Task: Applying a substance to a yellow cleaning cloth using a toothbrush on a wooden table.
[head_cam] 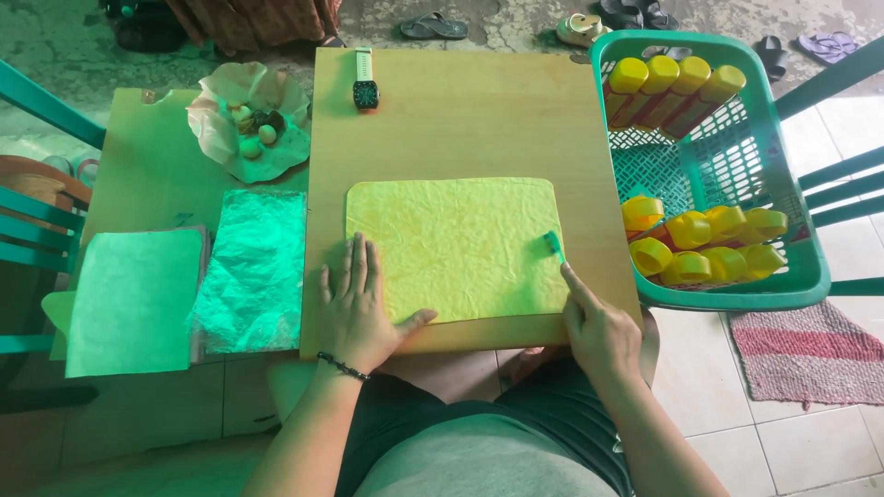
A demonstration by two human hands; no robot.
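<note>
A: What are the fingers doing?

B: The left hand (354, 308) lies flat, fingers (354, 262) spread and pressed on the lower left corner of a yellow sheet (456, 244). The right hand (599, 331) pinches a small green brush (553, 244), its index finger stretched along the handle, and the brush tip touches the sheet's right edge.

A: And where does the sheet lie?

B: In the near half of a wooden board (460, 110), which serves as the tabletop and rests over the person's lap. The sheet is crinkled, with rounded corners.

A: What else is on the board?

B: One wristwatch (366, 87) with a pale strap, at the far edge, well apart from the sheet.

A: And to the sides?

B: To the left, a second, lower tabletop (152, 156) carries one shiny foil sheet (253, 267), one pale green sheet (133, 299) just beside it, and a crumpled paper wrapper (216, 129) holding a few small round bits. To the right, a green plastic basket (737, 294) holds bottles with yellow caps (691, 228): four lie in a row at the far end, and about seven caps show at the near end.

A: The room?

B: A tiled floor (783, 442), one striped mat (810, 354) under the basket's near side, green chair rails (37, 212) on both sides, and several sandals (437, 26) on rough concrete at the far edge.
</note>
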